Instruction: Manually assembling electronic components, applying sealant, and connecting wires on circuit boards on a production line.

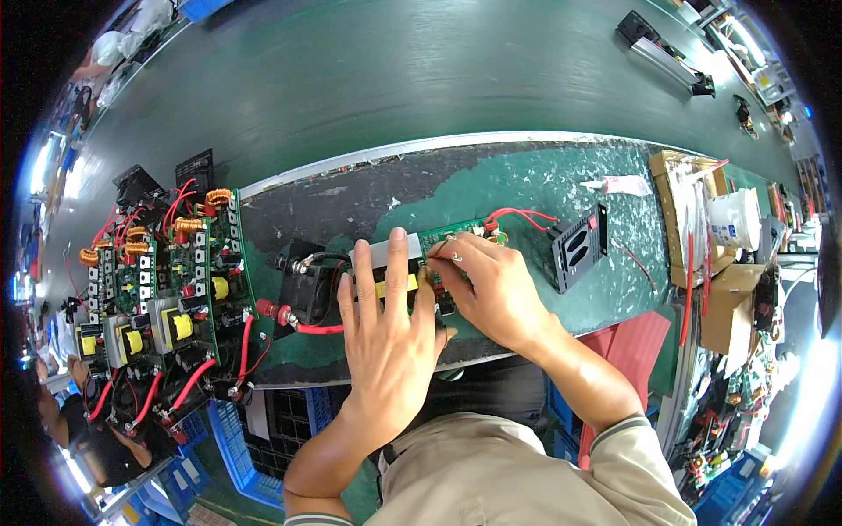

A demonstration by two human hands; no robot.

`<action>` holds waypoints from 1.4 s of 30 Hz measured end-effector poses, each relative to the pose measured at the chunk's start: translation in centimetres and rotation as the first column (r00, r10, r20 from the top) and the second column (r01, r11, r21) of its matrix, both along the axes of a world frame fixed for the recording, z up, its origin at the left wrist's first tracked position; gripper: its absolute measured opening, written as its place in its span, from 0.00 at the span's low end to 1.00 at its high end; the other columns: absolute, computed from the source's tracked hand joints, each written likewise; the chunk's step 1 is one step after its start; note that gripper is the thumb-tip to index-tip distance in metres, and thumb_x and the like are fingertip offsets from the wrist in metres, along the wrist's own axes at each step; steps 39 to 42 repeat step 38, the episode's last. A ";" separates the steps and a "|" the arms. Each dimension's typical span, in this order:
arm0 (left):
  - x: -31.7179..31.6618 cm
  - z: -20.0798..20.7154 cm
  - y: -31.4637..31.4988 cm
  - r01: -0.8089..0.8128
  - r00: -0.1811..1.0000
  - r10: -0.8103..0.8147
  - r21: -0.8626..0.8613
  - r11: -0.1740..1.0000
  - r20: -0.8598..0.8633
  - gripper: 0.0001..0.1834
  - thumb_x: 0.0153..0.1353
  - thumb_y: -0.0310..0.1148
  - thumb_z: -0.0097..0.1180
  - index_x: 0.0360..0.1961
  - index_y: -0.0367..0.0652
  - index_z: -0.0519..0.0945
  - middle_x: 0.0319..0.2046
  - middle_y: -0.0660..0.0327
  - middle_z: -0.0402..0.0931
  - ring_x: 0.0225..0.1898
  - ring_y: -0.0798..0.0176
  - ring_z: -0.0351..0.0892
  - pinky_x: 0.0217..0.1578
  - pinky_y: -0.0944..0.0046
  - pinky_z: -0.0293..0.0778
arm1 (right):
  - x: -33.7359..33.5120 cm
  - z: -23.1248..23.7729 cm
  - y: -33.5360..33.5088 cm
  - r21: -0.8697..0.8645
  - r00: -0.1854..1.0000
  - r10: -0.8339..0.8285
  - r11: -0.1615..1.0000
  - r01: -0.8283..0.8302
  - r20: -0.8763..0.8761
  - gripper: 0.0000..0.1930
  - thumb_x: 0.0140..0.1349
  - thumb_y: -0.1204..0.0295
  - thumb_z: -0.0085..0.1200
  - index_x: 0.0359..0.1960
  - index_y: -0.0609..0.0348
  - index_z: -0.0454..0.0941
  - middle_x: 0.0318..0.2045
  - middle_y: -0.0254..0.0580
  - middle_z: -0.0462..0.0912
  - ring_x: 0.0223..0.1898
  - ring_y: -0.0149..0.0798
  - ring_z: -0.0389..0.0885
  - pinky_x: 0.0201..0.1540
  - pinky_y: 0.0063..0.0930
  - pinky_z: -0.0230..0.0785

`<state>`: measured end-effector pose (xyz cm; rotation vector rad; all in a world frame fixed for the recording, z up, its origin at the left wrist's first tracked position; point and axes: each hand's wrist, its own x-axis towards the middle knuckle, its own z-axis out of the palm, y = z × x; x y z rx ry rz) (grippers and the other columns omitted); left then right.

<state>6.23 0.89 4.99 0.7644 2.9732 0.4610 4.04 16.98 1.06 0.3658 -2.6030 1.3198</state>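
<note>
A green circuit board (436,235) lies on the worktop in front of me, partly hidden under both hands. My left hand (386,337) spreads over it, fingers stretched out near a pale metal plate (375,253) and a yellow-wrapped part. Thumb and forefinger of my right hand (495,285) are pinched together over the board's middle; what sits between them is too small to name. Red wires (524,213) run from the board to a black panel with socket openings (579,250). At its left end are a black end piece (309,294) and a thick red cable (318,330).
Several similar boards (167,285) stand upright at the left. A glue tube (624,185), cardboard box (680,263) and white tub (735,219) are at the right. Beyond the worktop's edge runs a green belt (395,79). Blue crates (232,456) stand below; another person (96,438) is at lower left.
</note>
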 end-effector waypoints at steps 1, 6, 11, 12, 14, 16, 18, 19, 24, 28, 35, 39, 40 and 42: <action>0.0 -0.2 0.2 -0.002 1.000 0.002 -0.009 1.000 -0.005 0.32 0.42 0.38 0.75 0.50 0.37 0.81 0.72 0.48 0.52 0.72 0.34 0.48 0.64 0.36 0.56 | 0.0 0.0 0.0 0.012 1.000 0.001 1.000 -0.001 0.004 0.06 0.57 0.81 0.59 0.36 0.64 0.78 0.33 0.49 0.83 0.34 0.53 0.83 0.37 0.38 0.76; -0.6 -0.1 0.6 0.003 0.999 -0.004 -0.027 1.000 -0.045 0.32 0.40 0.39 0.76 0.48 0.36 0.81 0.70 0.50 0.56 0.70 0.36 0.53 0.64 0.40 0.58 | -0.2 0.2 0.3 0.006 1.000 0.004 1.000 -0.004 -0.007 0.06 0.57 0.81 0.59 0.36 0.64 0.78 0.32 0.49 0.82 0.33 0.54 0.83 0.36 0.39 0.75; -0.6 0.0 0.6 0.004 0.995 -0.009 -0.051 0.999 -0.095 0.33 0.44 0.38 0.74 0.52 0.37 0.80 0.68 0.48 0.58 0.68 0.35 0.55 0.66 0.39 0.56 | -0.4 0.6 0.0 0.007 1.000 0.001 1.000 -0.001 0.013 0.06 0.57 0.79 0.59 0.35 0.65 0.78 0.32 0.51 0.82 0.33 0.54 0.82 0.35 0.37 0.75; -0.7 -0.2 0.4 0.008 0.992 -0.007 0.005 1.000 -0.129 0.27 0.43 0.37 0.74 0.45 0.37 0.83 0.66 0.50 0.62 0.67 0.36 0.57 0.63 0.39 0.59 | -0.8 0.6 -0.2 -0.029 1.000 -0.015 0.999 0.016 0.012 0.06 0.58 0.78 0.60 0.36 0.65 0.78 0.29 0.49 0.81 0.30 0.49 0.83 0.33 0.34 0.75; -1.0 -0.1 -0.3 0.053 0.989 -0.038 0.100 0.994 -0.145 0.23 0.44 0.35 0.73 0.43 0.38 0.83 0.64 0.50 0.64 0.67 0.36 0.59 0.63 0.40 0.60 | -0.5 1.6 0.1 -0.136 0.998 -0.054 0.989 0.057 0.024 0.06 0.59 0.77 0.59 0.36 0.65 0.78 0.28 0.47 0.81 0.29 0.44 0.83 0.32 0.32 0.74; -1.7 -0.1 -0.8 0.071 0.986 -0.014 0.348 0.935 -0.164 0.16 0.47 0.29 0.71 0.39 0.42 0.83 0.56 0.51 0.74 0.63 0.37 0.66 0.61 0.42 0.65 | 0.0 2.8 0.1 -0.258 0.995 -0.102 0.961 0.103 0.018 0.06 0.61 0.77 0.60 0.37 0.65 0.79 0.27 0.42 0.80 0.26 0.32 0.81 0.29 0.26 0.73; -3.0 0.8 -0.1 0.001 0.995 0.051 0.538 0.843 -0.082 0.15 0.49 0.24 0.68 0.40 0.40 0.83 0.48 0.51 0.79 0.55 0.43 0.75 0.55 0.49 0.71 | 0.6 3.7 0.5 -0.284 0.990 -0.135 0.949 0.137 0.025 0.06 0.61 0.77 0.60 0.38 0.66 0.79 0.27 0.42 0.81 0.26 0.31 0.81 0.29 0.25 0.73; -3.4 1.7 0.6 -0.046 0.998 0.069 0.600 0.799 -0.015 0.15 0.49 0.23 0.67 0.41 0.40 0.83 0.46 0.51 0.80 0.52 0.45 0.78 0.53 0.52 0.73 | 1.0 4.1 0.8 -0.303 0.987 -0.156 0.939 0.162 0.045 0.06 0.61 0.78 0.60 0.38 0.66 0.79 0.28 0.42 0.81 0.25 0.30 0.80 0.29 0.24 0.72; -5.4 2.2 1.0 0.195 0.970 -0.242 0.562 0.804 0.010 0.20 0.51 0.18 0.63 0.48 0.38 0.82 0.42 0.53 0.84 0.45 0.54 0.84 0.47 0.61 0.77 | 3.2 4.9 2.1 -0.272 0.981 -0.195 0.943 0.191 0.009 0.07 0.62 0.76 0.61 0.39 0.67 0.80 0.29 0.43 0.83 0.27 0.31 0.81 0.32 0.24 0.74; -5.8 2.4 2.0 0.211 0.950 -0.306 0.602 0.770 0.058 0.18 0.52 0.18 0.63 0.46 0.36 0.84 0.38 0.56 0.84 0.38 0.63 0.82 0.40 0.66 0.77 | 3.9 4.1 3.2 -0.292 0.959 -0.243 0.915 0.277 0.147 0.08 0.63 0.75 0.60 0.40 0.67 0.81 0.28 0.43 0.83 0.28 0.29 0.80 0.33 0.24 0.73; -6.8 2.0 2.6 0.034 0.932 -0.269 0.680 0.733 0.244 0.11 0.62 0.22 0.59 0.46 0.35 0.85 0.36 0.62 0.84 0.28 0.75 0.74 0.30 0.72 0.71 | 3.8 6.5 6.8 -0.176 0.928 -0.373 0.915 0.363 -0.027 0.12 0.60 0.73 0.64 0.44 0.63 0.81 0.34 0.41 0.84 0.33 0.30 0.80 0.37 0.25 0.73; -6.8 1.6 2.3 0.000 0.921 -0.273 0.704 0.710 0.276 0.11 0.63 0.23 0.60 0.46 0.38 0.86 0.42 0.55 0.84 0.27 0.72 0.76 0.30 0.71 0.72 | 4.4 6.2 9.4 0.082 0.907 -0.354 0.921 0.380 -0.226 0.27 0.55 0.67 0.70 0.56 0.57 0.76 0.48 0.45 0.82 0.45 0.41 0.81 0.49 0.31 0.73; -6.8 1.6 2.3 0.000 0.921 -0.273 0.704 0.710 0.276 0.11 0.63 0.23 0.60 0.46 0.38 0.86 0.42 0.55 0.84 0.27 0.72 0.76 0.30 0.71 0.72 | 4.4 6.2 9.4 0.082 0.907 -0.354 0.921 0.380 -0.226 0.27 0.55 0.67 0.70 0.56 0.57 0.76 0.48 0.45 0.82 0.45 0.41 0.81 0.49 0.31 0.73; -6.8 1.6 2.3 0.000 0.921 -0.273 0.704 0.710 0.276 0.11 0.63 0.23 0.60 0.46 0.38 0.86 0.42 0.55 0.84 0.27 0.72 0.76 0.30 0.71 0.72 | 4.4 6.2 9.4 0.082 0.907 -0.354 0.921 0.380 -0.226 0.27 0.55 0.67 0.70 0.56 0.57 0.76 0.48 0.45 0.82 0.45 0.41 0.81 0.49 0.31 0.73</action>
